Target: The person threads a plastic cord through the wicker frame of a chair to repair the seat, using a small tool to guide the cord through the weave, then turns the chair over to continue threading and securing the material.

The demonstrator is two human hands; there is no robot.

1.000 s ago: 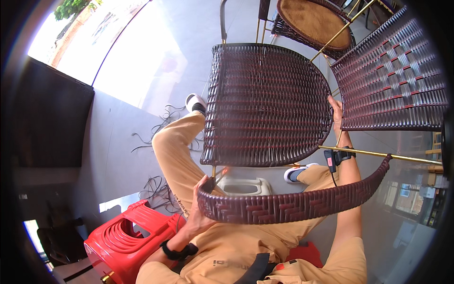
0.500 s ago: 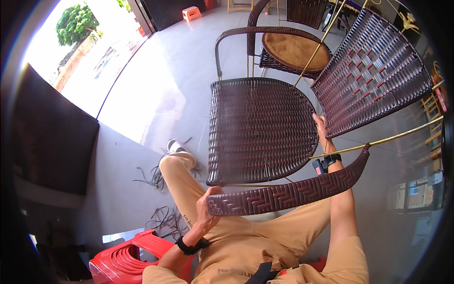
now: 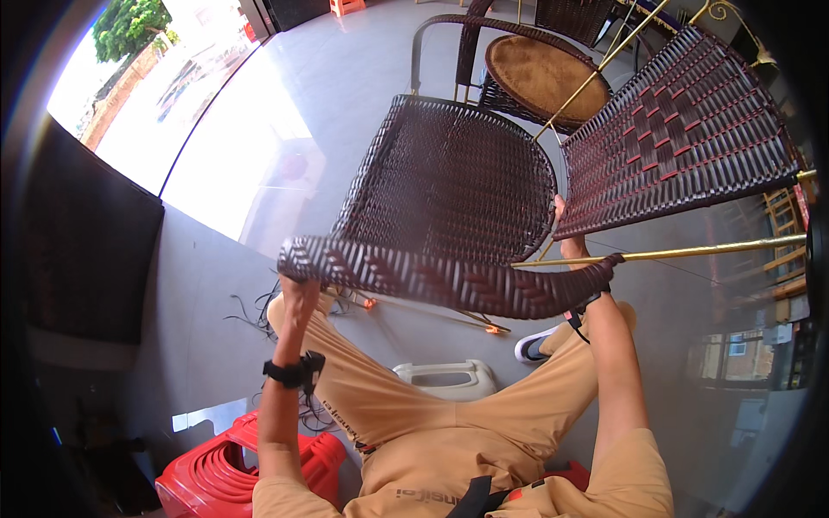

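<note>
A dark brown woven armchair (image 3: 453,181) with a gold metal frame is held tilted in front of me. Its woven backrest (image 3: 678,138) is at the right, and its near armrest (image 3: 449,274) crosses in front of my legs. At the front end of that armrest, my left hand (image 3: 300,298) is closed on the chair from below; the armrest covers most of the fingers. My right hand (image 3: 570,237) grips the chair's frame at the corner between seat and backrest, its fingers partly hidden. Below the armrest, gold leg tubes (image 3: 432,312) with orange bits at their ends show.
Beside my left hip stands a red plastic stool (image 3: 224,466). A pale plastic stool (image 3: 458,377) is between my legs. Dark loose strips (image 3: 255,315) lie on the floor at left. Another woven chair with a brown round cushion (image 3: 544,79) stands beyond, near an orange stool (image 3: 347,7).
Both hands have lifted and tilted the armchair, its near armrest moving up and left. My left hand rose with it. The leg tubes, pale stool and my right shoe have come into view.
</note>
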